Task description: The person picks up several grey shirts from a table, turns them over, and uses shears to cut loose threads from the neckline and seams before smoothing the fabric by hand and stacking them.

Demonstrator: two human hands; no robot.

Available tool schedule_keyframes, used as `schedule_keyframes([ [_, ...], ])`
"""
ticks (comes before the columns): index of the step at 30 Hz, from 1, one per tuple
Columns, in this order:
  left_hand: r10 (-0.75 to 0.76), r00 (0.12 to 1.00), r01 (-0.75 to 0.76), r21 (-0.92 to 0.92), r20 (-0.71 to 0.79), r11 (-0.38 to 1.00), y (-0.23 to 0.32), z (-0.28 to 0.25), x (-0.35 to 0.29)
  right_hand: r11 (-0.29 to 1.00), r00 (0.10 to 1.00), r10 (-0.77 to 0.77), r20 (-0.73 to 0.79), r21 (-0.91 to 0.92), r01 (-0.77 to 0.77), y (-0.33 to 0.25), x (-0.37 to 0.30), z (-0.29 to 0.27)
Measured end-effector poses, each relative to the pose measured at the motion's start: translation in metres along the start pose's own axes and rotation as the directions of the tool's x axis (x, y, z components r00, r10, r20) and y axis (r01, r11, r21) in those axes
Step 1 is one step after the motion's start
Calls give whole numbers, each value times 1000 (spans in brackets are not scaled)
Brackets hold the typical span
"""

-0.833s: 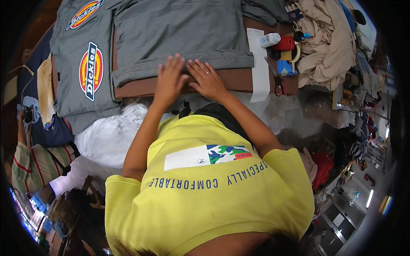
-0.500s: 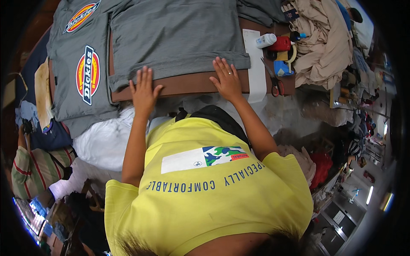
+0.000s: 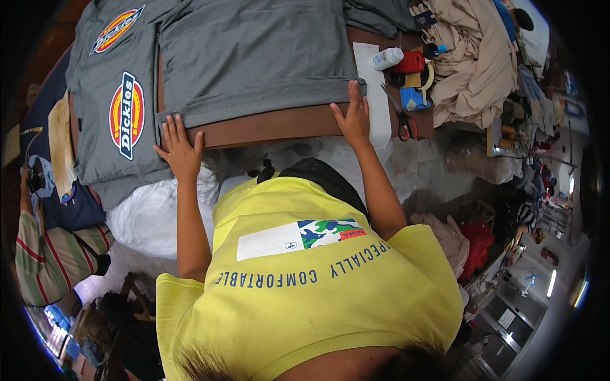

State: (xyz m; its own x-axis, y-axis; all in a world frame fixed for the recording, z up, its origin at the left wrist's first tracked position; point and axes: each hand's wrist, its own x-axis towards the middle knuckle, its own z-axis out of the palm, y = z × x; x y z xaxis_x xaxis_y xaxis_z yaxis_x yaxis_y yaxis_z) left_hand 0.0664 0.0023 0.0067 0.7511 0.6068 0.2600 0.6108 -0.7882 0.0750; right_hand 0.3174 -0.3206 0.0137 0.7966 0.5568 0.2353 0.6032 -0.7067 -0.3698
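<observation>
A grey garment point(image 3: 254, 51), likely a shirt, lies spread on a brown table point(image 3: 267, 126), a band folded up along its near edge. My left hand point(image 3: 180, 147) is open, its fingertips on the left end of that band and its thumb out to the side. At the band's right end, my right hand point(image 3: 354, 119) is also open, fingers stretched over the corner. Neither hand grips anything. Left of the garment lies another grey shirt point(image 3: 95, 143) with a large red, yellow and blue printed emblem.
To the right are a long paper strip point(image 3: 380, 117), scissors point(image 3: 404, 120), a white bottle point(image 3: 387, 59), a tape roll point(image 3: 427, 77) and a heap of beige cloth point(image 3: 467, 70). A white bundle point(image 3: 143, 219) sits below the table's left part. Another person's striped sleeve point(image 3: 54, 257) shows at left.
My hands have moved apart along the folded band. The left went to its left end, the right to its right corner. The whole view has shifted slightly.
</observation>
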Motion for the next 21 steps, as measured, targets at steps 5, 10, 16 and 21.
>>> schedule_keyframes([
  [5, -70, 998, 70, -14, 7, 997, -37, 4, -3, 979, 994, 26, -110, 202, -3, 3, 5, 2],
  [10, -158, 987, 152, -270, -1, 951, -35, -6, 0, 898, 989, 128, -73, 432, -85, 3, 8, 0],
  [16, -453, 890, 237, -798, -51, 555, -52, 9, 15, 811, 986, 161, -34, 575, -113, 10, 11, -2],
  [21, -496, 860, 220, -964, 119, 152, -49, -1, 20, 813, 985, 170, -7, 566, -136, 11, 10, -1],
])
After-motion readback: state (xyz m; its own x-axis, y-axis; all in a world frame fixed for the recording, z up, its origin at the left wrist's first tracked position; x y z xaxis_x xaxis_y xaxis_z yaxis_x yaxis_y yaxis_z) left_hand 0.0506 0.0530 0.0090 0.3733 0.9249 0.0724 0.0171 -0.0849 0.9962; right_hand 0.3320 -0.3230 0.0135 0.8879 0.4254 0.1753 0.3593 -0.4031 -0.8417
